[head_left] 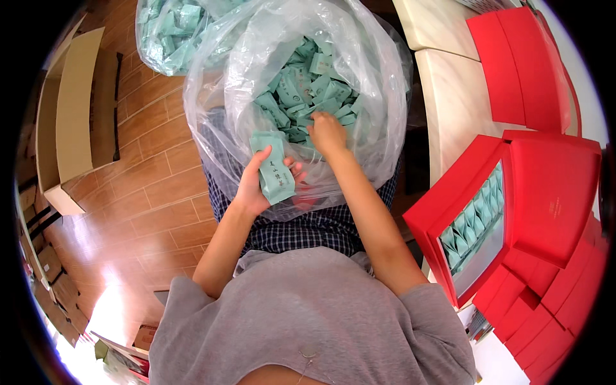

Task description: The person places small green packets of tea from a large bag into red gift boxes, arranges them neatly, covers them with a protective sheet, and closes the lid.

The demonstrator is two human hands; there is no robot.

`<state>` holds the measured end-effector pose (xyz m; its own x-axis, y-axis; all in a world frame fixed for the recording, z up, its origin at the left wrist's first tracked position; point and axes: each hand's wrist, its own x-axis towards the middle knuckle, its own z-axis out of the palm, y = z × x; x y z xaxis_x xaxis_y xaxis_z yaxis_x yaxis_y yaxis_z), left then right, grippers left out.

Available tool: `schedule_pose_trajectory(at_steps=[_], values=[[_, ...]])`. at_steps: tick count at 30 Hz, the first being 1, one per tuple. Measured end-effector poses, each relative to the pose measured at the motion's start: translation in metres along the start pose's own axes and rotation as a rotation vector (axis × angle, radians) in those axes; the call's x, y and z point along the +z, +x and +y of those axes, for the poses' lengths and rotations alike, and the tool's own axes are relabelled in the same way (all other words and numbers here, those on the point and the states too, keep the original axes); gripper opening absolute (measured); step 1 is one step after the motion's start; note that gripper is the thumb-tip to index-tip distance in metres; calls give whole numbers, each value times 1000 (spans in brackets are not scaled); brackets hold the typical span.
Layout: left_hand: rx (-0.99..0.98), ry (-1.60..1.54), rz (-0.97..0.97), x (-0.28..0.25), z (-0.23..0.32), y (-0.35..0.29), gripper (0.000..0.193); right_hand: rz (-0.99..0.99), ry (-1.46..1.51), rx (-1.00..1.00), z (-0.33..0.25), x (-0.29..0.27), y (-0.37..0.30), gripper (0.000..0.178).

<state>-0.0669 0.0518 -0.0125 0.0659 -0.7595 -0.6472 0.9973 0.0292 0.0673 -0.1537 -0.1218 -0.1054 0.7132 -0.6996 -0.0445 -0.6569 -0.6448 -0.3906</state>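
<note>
My left hand (256,181) is closed around a flat, pale green sachet (277,168) with dark print, held upright at the near rim of a large clear plastic bag (221,83). Inside that bag lies a heap of similar small green sachets (301,86). My right hand (328,133) reaches over the bag's near side, fingers curled and pinching at a sachet in the heap; its fingertips are partly hidden. To my right stands an open red gift box (427,215), where a row of green sachets (471,221) fills part of the inside.
A second clear bag of green sachets (176,32) sits at the far left. An open cardboard box (74,115) rests on the wood-look floor (151,192). Along my right runs a pale marbled surface (446,102) with another red box (520,70) and several stacked red boxes (545,314).
</note>
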Motion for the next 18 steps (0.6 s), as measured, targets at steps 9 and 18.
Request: schedule_pose_trajectory(at_steps=[9, 18], values=[[88, 300, 32, -11, 0, 10, 51, 156, 761, 353, -21, -74, -25, 20], [629, 609, -39, 5, -10, 50, 78, -390, 1643, 799, -56, -99, -56, 40]])
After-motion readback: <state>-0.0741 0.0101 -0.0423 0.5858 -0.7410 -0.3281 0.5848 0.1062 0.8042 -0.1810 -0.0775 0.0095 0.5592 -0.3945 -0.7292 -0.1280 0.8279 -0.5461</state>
